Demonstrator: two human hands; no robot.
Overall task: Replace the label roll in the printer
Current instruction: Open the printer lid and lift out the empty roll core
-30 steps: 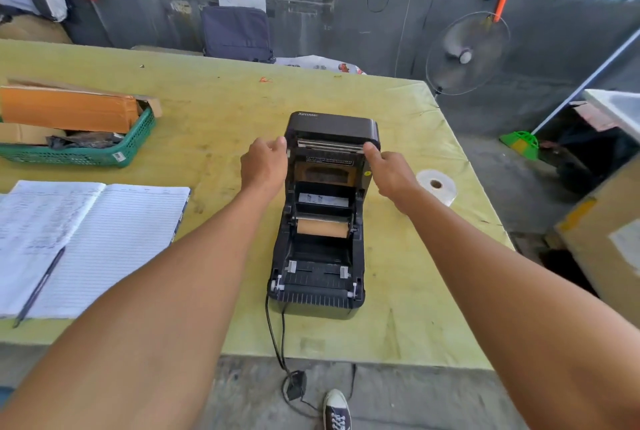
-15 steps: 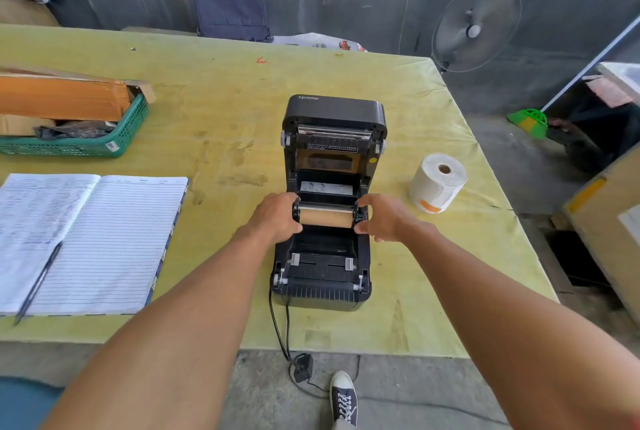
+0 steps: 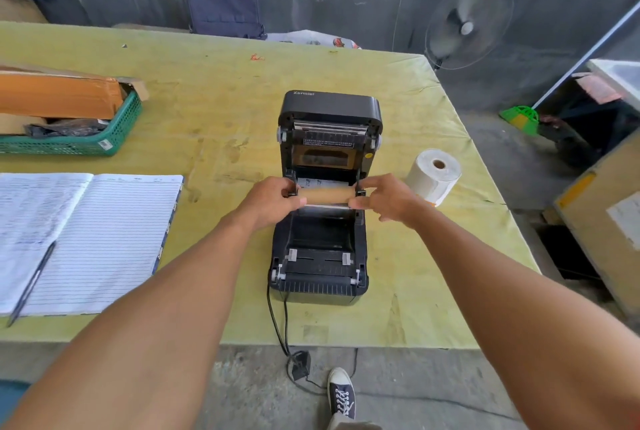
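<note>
Both hands grip the ends of a bare brown cardboard core [image 3: 327, 195]. The left hand [image 3: 273, 201] pinches its left end between thumb and curled fingers, and the right hand [image 3: 388, 201] does the same on the right. The fingers cover both ends of the core and most of the small black holders there, so it is hard to tell whether the core is still seated or already lifted free.

The core lies across the open bay of the black printer [image 3: 318, 277], whose lid stands upright beyond the hands. A full white label roll [image 3: 433, 170] stands on the table [image 3: 207, 100] just to the right of the right hand; the wrist hides its lower edge.

Well to the left of the left hand lie an open notebook [image 3: 104, 239], cut off by the frame edge, and a pen [image 3: 31, 282] resting on it. Farther out on that side sits a green basket [image 3: 114, 138], also cut off.
</note>
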